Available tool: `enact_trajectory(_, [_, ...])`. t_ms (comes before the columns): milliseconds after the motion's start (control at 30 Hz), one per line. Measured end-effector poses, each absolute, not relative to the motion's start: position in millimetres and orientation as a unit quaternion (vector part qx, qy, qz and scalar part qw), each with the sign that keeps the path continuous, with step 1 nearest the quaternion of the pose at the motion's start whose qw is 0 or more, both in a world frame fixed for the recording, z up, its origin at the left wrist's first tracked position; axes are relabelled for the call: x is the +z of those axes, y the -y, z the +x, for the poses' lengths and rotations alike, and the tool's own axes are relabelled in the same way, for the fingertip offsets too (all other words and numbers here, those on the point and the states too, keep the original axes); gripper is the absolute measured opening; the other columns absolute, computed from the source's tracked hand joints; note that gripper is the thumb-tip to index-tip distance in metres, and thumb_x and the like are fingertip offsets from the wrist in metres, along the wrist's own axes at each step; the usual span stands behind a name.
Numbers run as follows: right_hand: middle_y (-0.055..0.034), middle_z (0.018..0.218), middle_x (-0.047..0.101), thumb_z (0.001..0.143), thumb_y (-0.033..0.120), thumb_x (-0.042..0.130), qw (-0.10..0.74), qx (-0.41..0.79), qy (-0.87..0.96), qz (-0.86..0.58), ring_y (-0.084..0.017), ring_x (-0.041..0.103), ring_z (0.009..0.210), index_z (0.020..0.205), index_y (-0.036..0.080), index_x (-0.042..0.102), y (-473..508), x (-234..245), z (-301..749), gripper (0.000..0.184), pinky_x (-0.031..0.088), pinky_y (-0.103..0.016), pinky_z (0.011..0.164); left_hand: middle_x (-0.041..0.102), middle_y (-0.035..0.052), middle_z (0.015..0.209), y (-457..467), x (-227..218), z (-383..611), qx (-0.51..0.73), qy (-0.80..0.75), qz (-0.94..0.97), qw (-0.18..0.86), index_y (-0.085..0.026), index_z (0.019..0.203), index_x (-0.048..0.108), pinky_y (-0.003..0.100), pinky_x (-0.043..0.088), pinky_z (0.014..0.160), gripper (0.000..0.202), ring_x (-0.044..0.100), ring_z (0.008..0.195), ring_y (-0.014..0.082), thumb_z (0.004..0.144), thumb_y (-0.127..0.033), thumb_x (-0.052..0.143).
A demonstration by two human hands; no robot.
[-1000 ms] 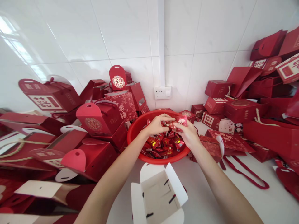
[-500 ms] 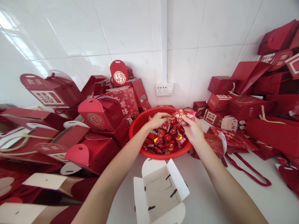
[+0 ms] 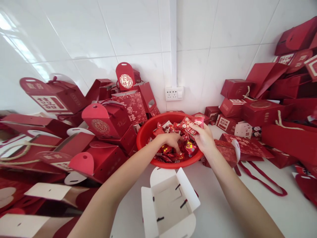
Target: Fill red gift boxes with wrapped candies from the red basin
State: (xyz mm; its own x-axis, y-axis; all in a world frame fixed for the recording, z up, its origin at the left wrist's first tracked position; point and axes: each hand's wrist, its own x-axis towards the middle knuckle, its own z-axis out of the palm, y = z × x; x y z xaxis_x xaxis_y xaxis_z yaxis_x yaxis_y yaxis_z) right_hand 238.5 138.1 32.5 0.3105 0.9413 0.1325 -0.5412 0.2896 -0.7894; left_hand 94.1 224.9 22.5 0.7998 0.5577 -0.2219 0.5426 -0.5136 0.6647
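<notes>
A red plastic basin (image 3: 146, 134) full of small red candy packets (image 3: 187, 148) stands on the white counter against the wall. My left hand (image 3: 170, 140) reaches down into the basin, its fingers curled among the packets. Above the basin's right side, my right hand (image 3: 204, 137) grips several red candy packets (image 3: 192, 124). An open white-lined box (image 3: 169, 205) with its flaps spread sits just in front of the basin, between my forearms.
Red gift boxes and bags (image 3: 104, 120) pile up at the left, and more red boxes (image 3: 257, 109) stack at the right. A wall socket (image 3: 174, 94) is behind the basin. A red ribbon handle (image 3: 262, 183) lies on the counter at right.
My left hand has dropped from beside the right hand down into the packets in the basin. My right hand stays raised with its packets.
</notes>
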Motion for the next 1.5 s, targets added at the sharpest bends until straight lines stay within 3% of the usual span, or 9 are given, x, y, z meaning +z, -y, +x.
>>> enact_trajectory(100, [0.0016,0.077,0.078,0.048,0.023,0.094,0.741,0.501,0.308,-0.325,-0.021,0.073,0.076,0.079,0.022,0.071,-139,32,238,0.039,0.060,-0.035,0.077,0.060,-0.0055,0.052,-223,24,96,-0.017,-0.311,0.869,0.385,-0.020,0.055,0.066,0.025,0.037,0.053,0.026,0.051,0.051,0.0148,0.041,-0.023,0.089])
enact_trajectory(233, [0.0027,0.076,0.077,0.048,0.024,0.094,0.740,0.501,0.310,-0.325,-0.020,0.072,0.076,0.079,0.022,0.070,-139,31,239,0.038,0.059,-0.034,0.078,0.050,-0.0062,0.046,-223,28,94,-0.021,-0.307,0.859,0.408,-0.019,0.046,0.058,0.026,0.033,0.051,0.031,0.042,0.048,0.0124,0.043,-0.022,0.089])
enact_trajectory(433, [0.0020,0.076,0.076,0.052,0.024,0.092,0.738,0.504,0.310,-0.325,-0.020,0.072,0.076,0.075,0.022,0.069,-139,32,240,0.032,0.059,-0.034,0.078,0.064,-0.0050,0.065,-228,45,80,0.051,-0.315,0.827,0.462,-0.018,0.073,0.074,0.025,0.043,0.065,0.026,0.056,0.064,0.0150,0.048,-0.018,0.083])
enact_trajectory(600, [0.0009,0.079,0.078,0.054,0.023,0.090,0.739,0.505,0.306,-0.325,-0.020,0.073,0.076,0.077,0.021,0.071,-138,33,240,0.030,0.059,-0.034,0.079,0.068,-0.0015,0.077,-232,55,69,0.158,-0.325,0.787,0.500,-0.017,0.085,0.073,0.028,0.047,0.074,0.026,0.060,0.073,0.0158,0.060,-0.023,0.074])
enact_trajectory(833, [0.0002,0.077,0.077,0.054,0.022,0.088,0.739,0.502,0.307,-0.329,-0.021,0.073,0.074,0.076,0.021,0.071,-137,34,239,0.028,0.060,-0.035,0.079,0.068,0.0001,0.078,-237,54,64,0.265,-0.354,0.746,0.497,-0.017,0.090,0.070,0.030,0.050,0.079,0.029,0.062,0.075,0.0156,0.061,-0.019,0.071])
enact_trajectory(1167, [0.0012,0.074,0.077,0.052,0.019,0.087,0.743,0.496,0.299,-0.335,-0.019,0.071,0.070,0.072,0.021,0.072,-136,34,238,0.026,0.059,-0.032,0.072,0.069,-0.0001,0.072,-252,40,59,0.287,-0.429,0.757,0.400,-0.015,0.087,0.072,0.030,0.052,0.076,0.029,0.061,0.068,0.0165,0.059,-0.011,0.064])
enact_trajectory(1367, [0.0020,0.073,0.077,0.050,0.020,0.089,0.743,0.500,0.295,-0.335,-0.019,0.070,0.068,0.072,0.022,0.072,-137,35,237,0.028,0.060,-0.032,0.069,0.077,0.0033,0.096,-253,34,58,0.262,-0.413,0.796,0.355,-0.017,0.098,0.078,0.031,0.052,0.091,0.047,0.067,0.088,0.0213,0.055,-0.004,0.062])
enact_trajectory(1500, [0.0017,0.073,0.077,0.050,0.020,0.089,0.743,0.498,0.295,-0.336,-0.019,0.070,0.068,0.073,0.022,0.072,-138,34,237,0.029,0.059,-0.032,0.068,0.077,0.0070,0.110,-251,34,60,0.253,-0.387,0.811,0.359,-0.016,0.111,0.077,0.033,0.054,0.092,0.055,0.068,0.094,0.0233,0.059,-0.003,0.063])
